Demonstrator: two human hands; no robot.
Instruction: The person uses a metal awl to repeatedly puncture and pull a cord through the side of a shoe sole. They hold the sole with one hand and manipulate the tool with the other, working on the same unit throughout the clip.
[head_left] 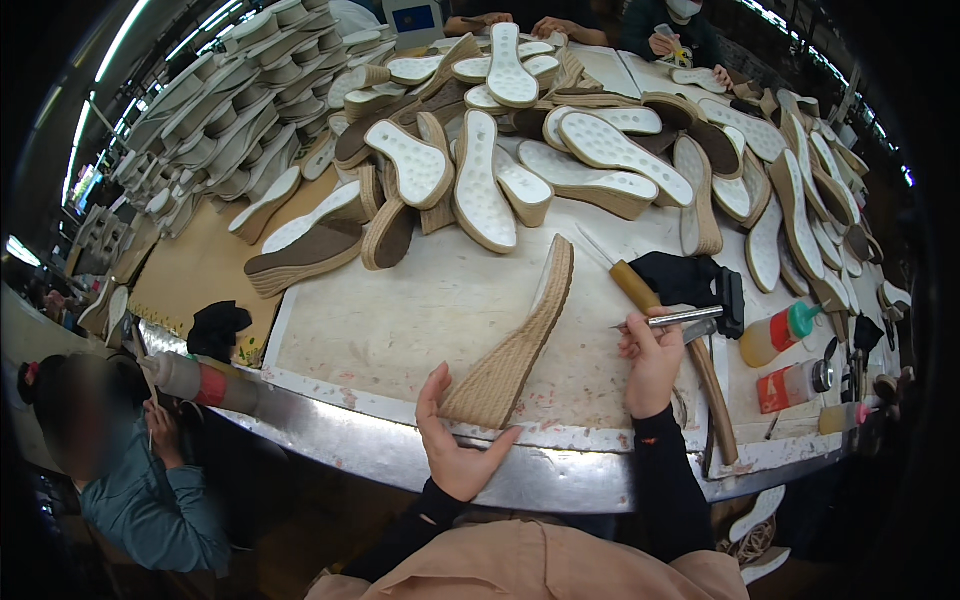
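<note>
A wedge shoe sole (520, 340) with a woven jute side stands on its edge on the white board (400, 310). My left hand (452, 440) cups its thick heel end near the table's front edge, thumb on one side and fingers on the other. My right hand (650, 355) rests to the right of the sole and pinches a thin silver metal tool (685, 318) that points right. A hammer with a wooden handle (715, 400) lies under and beside that hand.
A big heap of wedge soles (560, 150) fills the back of the table, with more stacked at the left (230, 110). An awl with a wooden grip (630, 280), a black block (690, 280) and glue bottles (780, 335) lie at the right. A person (120, 470) sits lower left; others work at the far end.
</note>
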